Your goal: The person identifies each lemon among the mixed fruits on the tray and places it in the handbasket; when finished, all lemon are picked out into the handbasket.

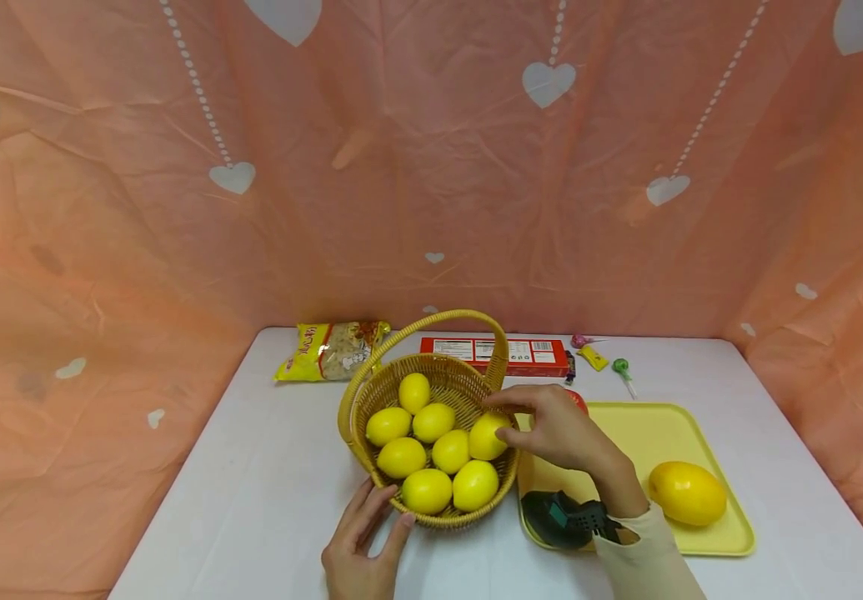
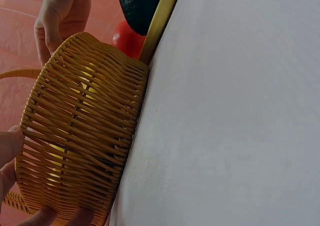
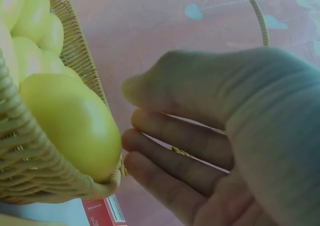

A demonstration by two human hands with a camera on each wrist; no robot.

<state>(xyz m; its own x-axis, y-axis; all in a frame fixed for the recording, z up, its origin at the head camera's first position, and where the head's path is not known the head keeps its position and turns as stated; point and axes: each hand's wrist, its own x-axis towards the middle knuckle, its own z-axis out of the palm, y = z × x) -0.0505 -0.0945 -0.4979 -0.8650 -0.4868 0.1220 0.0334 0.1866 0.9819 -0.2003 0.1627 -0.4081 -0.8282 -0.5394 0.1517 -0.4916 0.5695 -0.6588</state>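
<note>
A woven wicker basket (image 1: 439,523) with a tall arched handle stands mid-table, holding several yellow lemons (image 1: 427,492). My left hand (image 1: 363,542) grips its front-left rim, thumb and fingers on the wickerwork; in the left wrist view, two fingertips (image 2: 42,217) lie against the outer wall. At the basket's right side is my right hand (image 1: 562,429), thumb and fingers spread apart beside the rightmost lemon (image 1: 487,437). The right wrist view shows that lemon (image 3: 75,126) leaning on the rim, with the right hand's loosely bent fingers (image 3: 170,161) just beyond it.
Right of the basket lies a yellow tray (image 1: 671,417) bearing a mango-like yellow fruit (image 1: 688,493), a dark green bumpy fruit (image 2: 141,6) and a red round one (image 2: 128,40). Behind are a yellow food bag (image 1: 333,350), red box (image 1: 544,357), wrapped candy (image 1: 593,358) and green lollipop (image 1: 621,367).
</note>
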